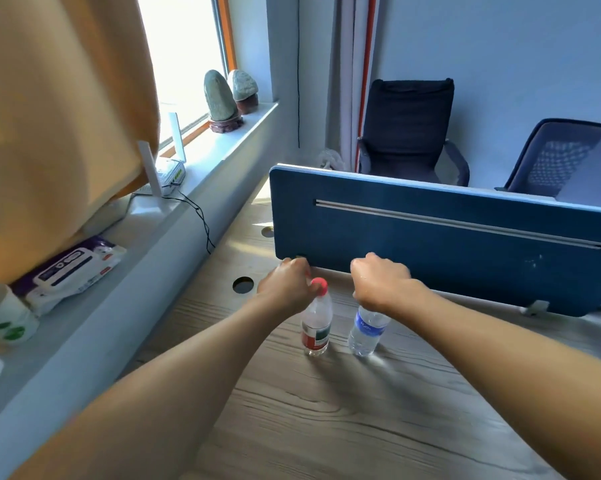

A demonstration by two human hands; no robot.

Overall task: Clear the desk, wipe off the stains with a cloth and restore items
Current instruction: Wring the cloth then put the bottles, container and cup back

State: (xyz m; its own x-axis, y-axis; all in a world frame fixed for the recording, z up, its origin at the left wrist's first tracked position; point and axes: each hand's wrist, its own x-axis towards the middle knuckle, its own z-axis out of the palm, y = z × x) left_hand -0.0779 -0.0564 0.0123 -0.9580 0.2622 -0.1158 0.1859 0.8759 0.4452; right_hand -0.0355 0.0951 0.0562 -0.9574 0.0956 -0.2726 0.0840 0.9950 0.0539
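Two bare forearms reach across the pale wood-grain desk (pixel 326 427). The left hand (pixel 285 289) pinches the neck of an upright clear plastic red-capped bottle (pixel 317 327). At its 3 o'clock, the right hand (pixel 382 282) grips the top of a clear blue-labelled bottle (pixel 364 332). A blue fabric divider panel (pixel 430 244) stands at 12 o'clock.

1. In your right hand (pixel 382 285)'s grip: clear, glossy plastic bottle with blue label (pixel 364 332), ribbed.
2. In your left hand (pixel 287 289)'s grip: clear, smooth plastic bottle with red cap (pixel 317 327).
3. Beneath both grips: pale, matt wood-grain desk (pixel 326 410).
4. Beyond them: blue, matt cloth divider (pixel 430 244).
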